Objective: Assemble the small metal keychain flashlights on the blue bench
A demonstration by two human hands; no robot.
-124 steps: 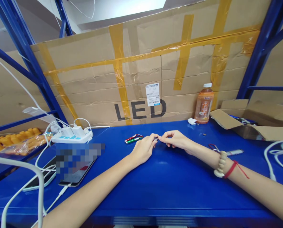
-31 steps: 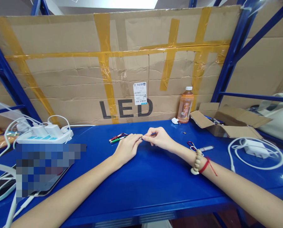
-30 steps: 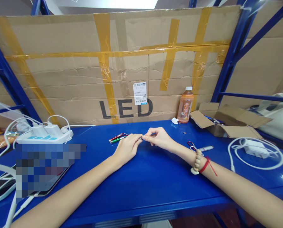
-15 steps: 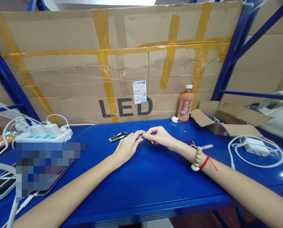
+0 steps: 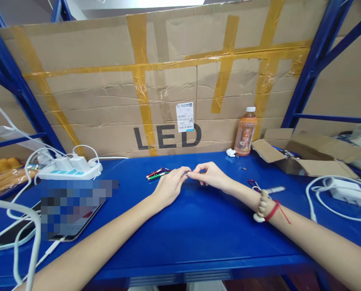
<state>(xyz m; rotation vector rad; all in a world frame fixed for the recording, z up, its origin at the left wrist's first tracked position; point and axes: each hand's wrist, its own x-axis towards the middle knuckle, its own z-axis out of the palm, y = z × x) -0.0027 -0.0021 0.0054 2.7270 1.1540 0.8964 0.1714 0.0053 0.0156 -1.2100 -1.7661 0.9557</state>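
Note:
My left hand (image 5: 170, 186) and my right hand (image 5: 209, 176) meet fingertip to fingertip over the middle of the blue shelf (image 5: 183, 230). Both pinch a small metallic piece (image 5: 185, 173) between them; it is too small to name. My right wrist wears a bead bracelet and a red string (image 5: 267, 206). Just left of my left hand lie a red and a green pen-like stick (image 5: 157, 173). Behind my right wrist rests a silver stick with a red clip (image 5: 267, 189).
A taped cardboard sheet marked LED (image 5: 168, 93) backs the shelf. An orange drink bottle (image 5: 245, 132) and an open cardboard box (image 5: 307, 155) stand at the back right, a white charger with cable (image 5: 344, 192) at the right. A power strip (image 5: 68, 171) and phones (image 5: 31, 230) lie at the left.
Both hands have stayed pinched together on the small piece, with only slight finger shifts. The view has swung a little to the left.

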